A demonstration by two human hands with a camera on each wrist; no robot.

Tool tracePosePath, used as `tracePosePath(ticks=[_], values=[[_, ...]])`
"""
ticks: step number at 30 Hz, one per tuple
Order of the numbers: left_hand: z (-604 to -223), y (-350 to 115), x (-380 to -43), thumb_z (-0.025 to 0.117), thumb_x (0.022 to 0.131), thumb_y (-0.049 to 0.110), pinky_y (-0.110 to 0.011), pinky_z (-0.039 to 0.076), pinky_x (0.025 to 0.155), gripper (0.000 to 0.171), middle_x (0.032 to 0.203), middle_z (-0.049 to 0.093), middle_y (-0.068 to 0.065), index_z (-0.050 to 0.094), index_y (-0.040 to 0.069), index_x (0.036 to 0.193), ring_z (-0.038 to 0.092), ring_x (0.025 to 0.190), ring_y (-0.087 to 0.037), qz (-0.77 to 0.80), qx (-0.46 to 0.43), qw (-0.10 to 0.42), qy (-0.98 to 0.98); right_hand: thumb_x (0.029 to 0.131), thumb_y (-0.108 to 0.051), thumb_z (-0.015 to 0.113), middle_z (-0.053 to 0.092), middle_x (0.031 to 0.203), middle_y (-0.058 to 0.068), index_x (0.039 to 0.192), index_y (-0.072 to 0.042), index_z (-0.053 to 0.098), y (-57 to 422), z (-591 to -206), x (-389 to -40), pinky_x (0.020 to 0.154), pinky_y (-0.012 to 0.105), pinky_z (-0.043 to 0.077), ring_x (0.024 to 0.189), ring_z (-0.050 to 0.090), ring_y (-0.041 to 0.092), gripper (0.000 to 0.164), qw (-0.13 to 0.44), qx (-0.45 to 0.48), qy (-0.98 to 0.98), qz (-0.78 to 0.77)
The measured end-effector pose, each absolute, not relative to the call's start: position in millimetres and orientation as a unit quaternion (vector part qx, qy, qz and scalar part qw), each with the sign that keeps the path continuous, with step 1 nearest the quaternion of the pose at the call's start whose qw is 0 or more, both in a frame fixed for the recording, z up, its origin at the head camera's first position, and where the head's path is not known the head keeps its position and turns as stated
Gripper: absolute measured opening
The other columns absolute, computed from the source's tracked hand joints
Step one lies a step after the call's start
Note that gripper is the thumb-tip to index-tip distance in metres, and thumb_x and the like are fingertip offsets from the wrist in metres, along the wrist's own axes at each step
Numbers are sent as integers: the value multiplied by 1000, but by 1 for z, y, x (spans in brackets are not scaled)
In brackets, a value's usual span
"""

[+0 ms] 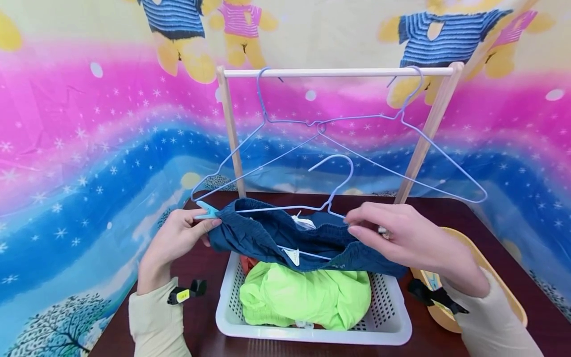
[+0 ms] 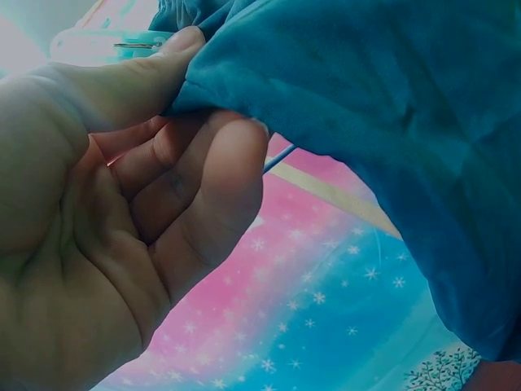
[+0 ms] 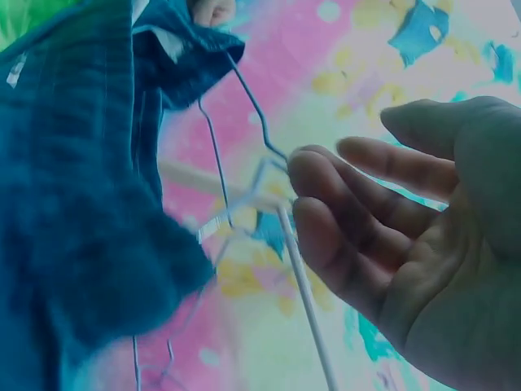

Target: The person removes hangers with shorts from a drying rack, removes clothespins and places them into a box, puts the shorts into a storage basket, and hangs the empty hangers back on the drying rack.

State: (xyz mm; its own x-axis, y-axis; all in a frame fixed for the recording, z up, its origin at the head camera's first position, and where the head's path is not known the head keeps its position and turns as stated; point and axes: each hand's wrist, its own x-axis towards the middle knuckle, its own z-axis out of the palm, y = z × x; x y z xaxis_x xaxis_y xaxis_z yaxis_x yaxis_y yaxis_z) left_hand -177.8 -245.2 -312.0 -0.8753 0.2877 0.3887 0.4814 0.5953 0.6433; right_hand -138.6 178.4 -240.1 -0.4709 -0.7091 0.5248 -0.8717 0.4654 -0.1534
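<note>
A dark blue garment [image 1: 250, 235] with a gathered elastic waistband and white labels is spread around a light blue wire hanger [image 1: 351, 171], whose hook rises from the waist opening. My left hand [image 1: 176, 233] pinches the garment's left corner, with a light blue clothespin [image 1: 207, 210] at that same corner. In the left wrist view, the thumb presses the fabric beside the clothespin [image 2: 89, 46]. Over the right end of the waistband, my right hand [image 1: 410, 238] has its fingertips close to the hanger's wire. Its fingers [image 3: 317, 228] are loosely bent and hold nothing in the right wrist view.
Below the garment stands a white perforated basket [image 1: 312, 337] with bright green clothing [image 1: 308, 297]. Two wire hangers [image 1: 225, 161] [image 1: 446, 148] hang from a wooden rack [image 1: 312, 73] behind. A yellow tray [image 1: 513, 302] with clothespins [image 1: 431, 280] lies right. Patterned cloth [image 1: 89, 148] surrounds the table.
</note>
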Motion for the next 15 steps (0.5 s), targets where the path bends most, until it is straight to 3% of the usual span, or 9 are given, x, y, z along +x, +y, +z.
tracePosePath(ticks=[15], values=[[-308, -243, -174, 64, 96, 21, -25, 50, 66, 24, 61, 63, 3, 64, 14, 73, 63, 58, -8, -397, -221, 117, -883, 96, -16, 63, 62, 99, -6, 118, -15, 63, 110, -236, -159, 63, 15, 48, 76, 58, -2, 21, 168, 539, -793, 230]])
